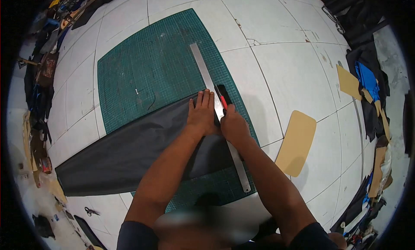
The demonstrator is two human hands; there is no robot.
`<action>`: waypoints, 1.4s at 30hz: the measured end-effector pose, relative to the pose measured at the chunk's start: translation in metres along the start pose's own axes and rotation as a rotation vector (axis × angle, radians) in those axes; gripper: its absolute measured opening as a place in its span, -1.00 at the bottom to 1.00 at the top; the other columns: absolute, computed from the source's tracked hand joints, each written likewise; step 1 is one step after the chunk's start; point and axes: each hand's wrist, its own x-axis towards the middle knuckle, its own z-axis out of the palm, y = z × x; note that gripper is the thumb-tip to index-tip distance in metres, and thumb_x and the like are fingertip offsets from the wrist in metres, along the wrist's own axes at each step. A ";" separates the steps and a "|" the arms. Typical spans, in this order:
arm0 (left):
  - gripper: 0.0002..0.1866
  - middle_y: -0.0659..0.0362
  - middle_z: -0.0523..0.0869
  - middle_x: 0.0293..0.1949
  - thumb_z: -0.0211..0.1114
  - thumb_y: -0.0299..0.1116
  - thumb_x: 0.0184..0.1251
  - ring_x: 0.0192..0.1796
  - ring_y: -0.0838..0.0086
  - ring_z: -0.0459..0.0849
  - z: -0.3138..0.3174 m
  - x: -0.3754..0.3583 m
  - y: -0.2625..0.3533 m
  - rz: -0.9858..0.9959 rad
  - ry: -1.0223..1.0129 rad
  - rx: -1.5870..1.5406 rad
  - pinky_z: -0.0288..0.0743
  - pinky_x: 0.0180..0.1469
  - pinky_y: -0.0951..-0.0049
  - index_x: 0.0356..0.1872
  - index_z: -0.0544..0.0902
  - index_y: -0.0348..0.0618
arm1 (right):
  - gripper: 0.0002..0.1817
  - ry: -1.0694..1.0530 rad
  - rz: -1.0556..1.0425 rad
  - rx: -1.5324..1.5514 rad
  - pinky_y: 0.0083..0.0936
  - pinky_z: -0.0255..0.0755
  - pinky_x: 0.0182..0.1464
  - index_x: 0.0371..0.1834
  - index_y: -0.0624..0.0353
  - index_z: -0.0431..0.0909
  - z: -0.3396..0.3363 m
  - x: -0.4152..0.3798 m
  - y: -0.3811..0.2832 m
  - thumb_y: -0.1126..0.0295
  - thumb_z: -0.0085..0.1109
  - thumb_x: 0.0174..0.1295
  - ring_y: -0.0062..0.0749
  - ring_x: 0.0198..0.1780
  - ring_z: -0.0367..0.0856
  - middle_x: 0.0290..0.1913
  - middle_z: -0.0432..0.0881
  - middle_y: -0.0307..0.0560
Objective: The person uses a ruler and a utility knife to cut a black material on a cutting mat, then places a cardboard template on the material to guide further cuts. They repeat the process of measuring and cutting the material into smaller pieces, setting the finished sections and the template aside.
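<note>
A sheet of black fabric (116, 159) lies across a green cutting mat (142, 68) and runs off its left side onto the floor. Along the fabric's right part rests a long steel ruler (200, 64), reaching past the fabric at both ends. My left hand (201, 115) lies flat on the fabric with fingers stretched out, close against the ruler's left edge. My right hand (234, 125) is closed around a red cutter knife (223, 101) at the ruler's right edge. The knife's tip cannot be made out. A narrow part of the black fabric shows right of the ruler.
A tan rounded board (296, 143) lies on the white tiled floor (285, 73) right of the mat. Scissors (91, 211) are at lower left. Dark and blue material scraps (367, 79) and cardboard line the right side; clutter lines the left.
</note>
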 end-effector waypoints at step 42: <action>0.56 -0.07 -0.10 0.67 0.60 0.38 -0.29 0.70 0.05 -0.15 -0.001 0.002 0.005 -0.024 -0.018 0.050 -0.05 0.62 -0.17 0.64 -0.12 -0.29 | -0.66 -0.443 0.204 -0.059 0.24 0.54 -0.11 0.12 0.38 0.26 -0.055 -0.211 0.068 0.39 -0.04 0.40 0.41 -0.20 0.70 -0.31 0.69 0.44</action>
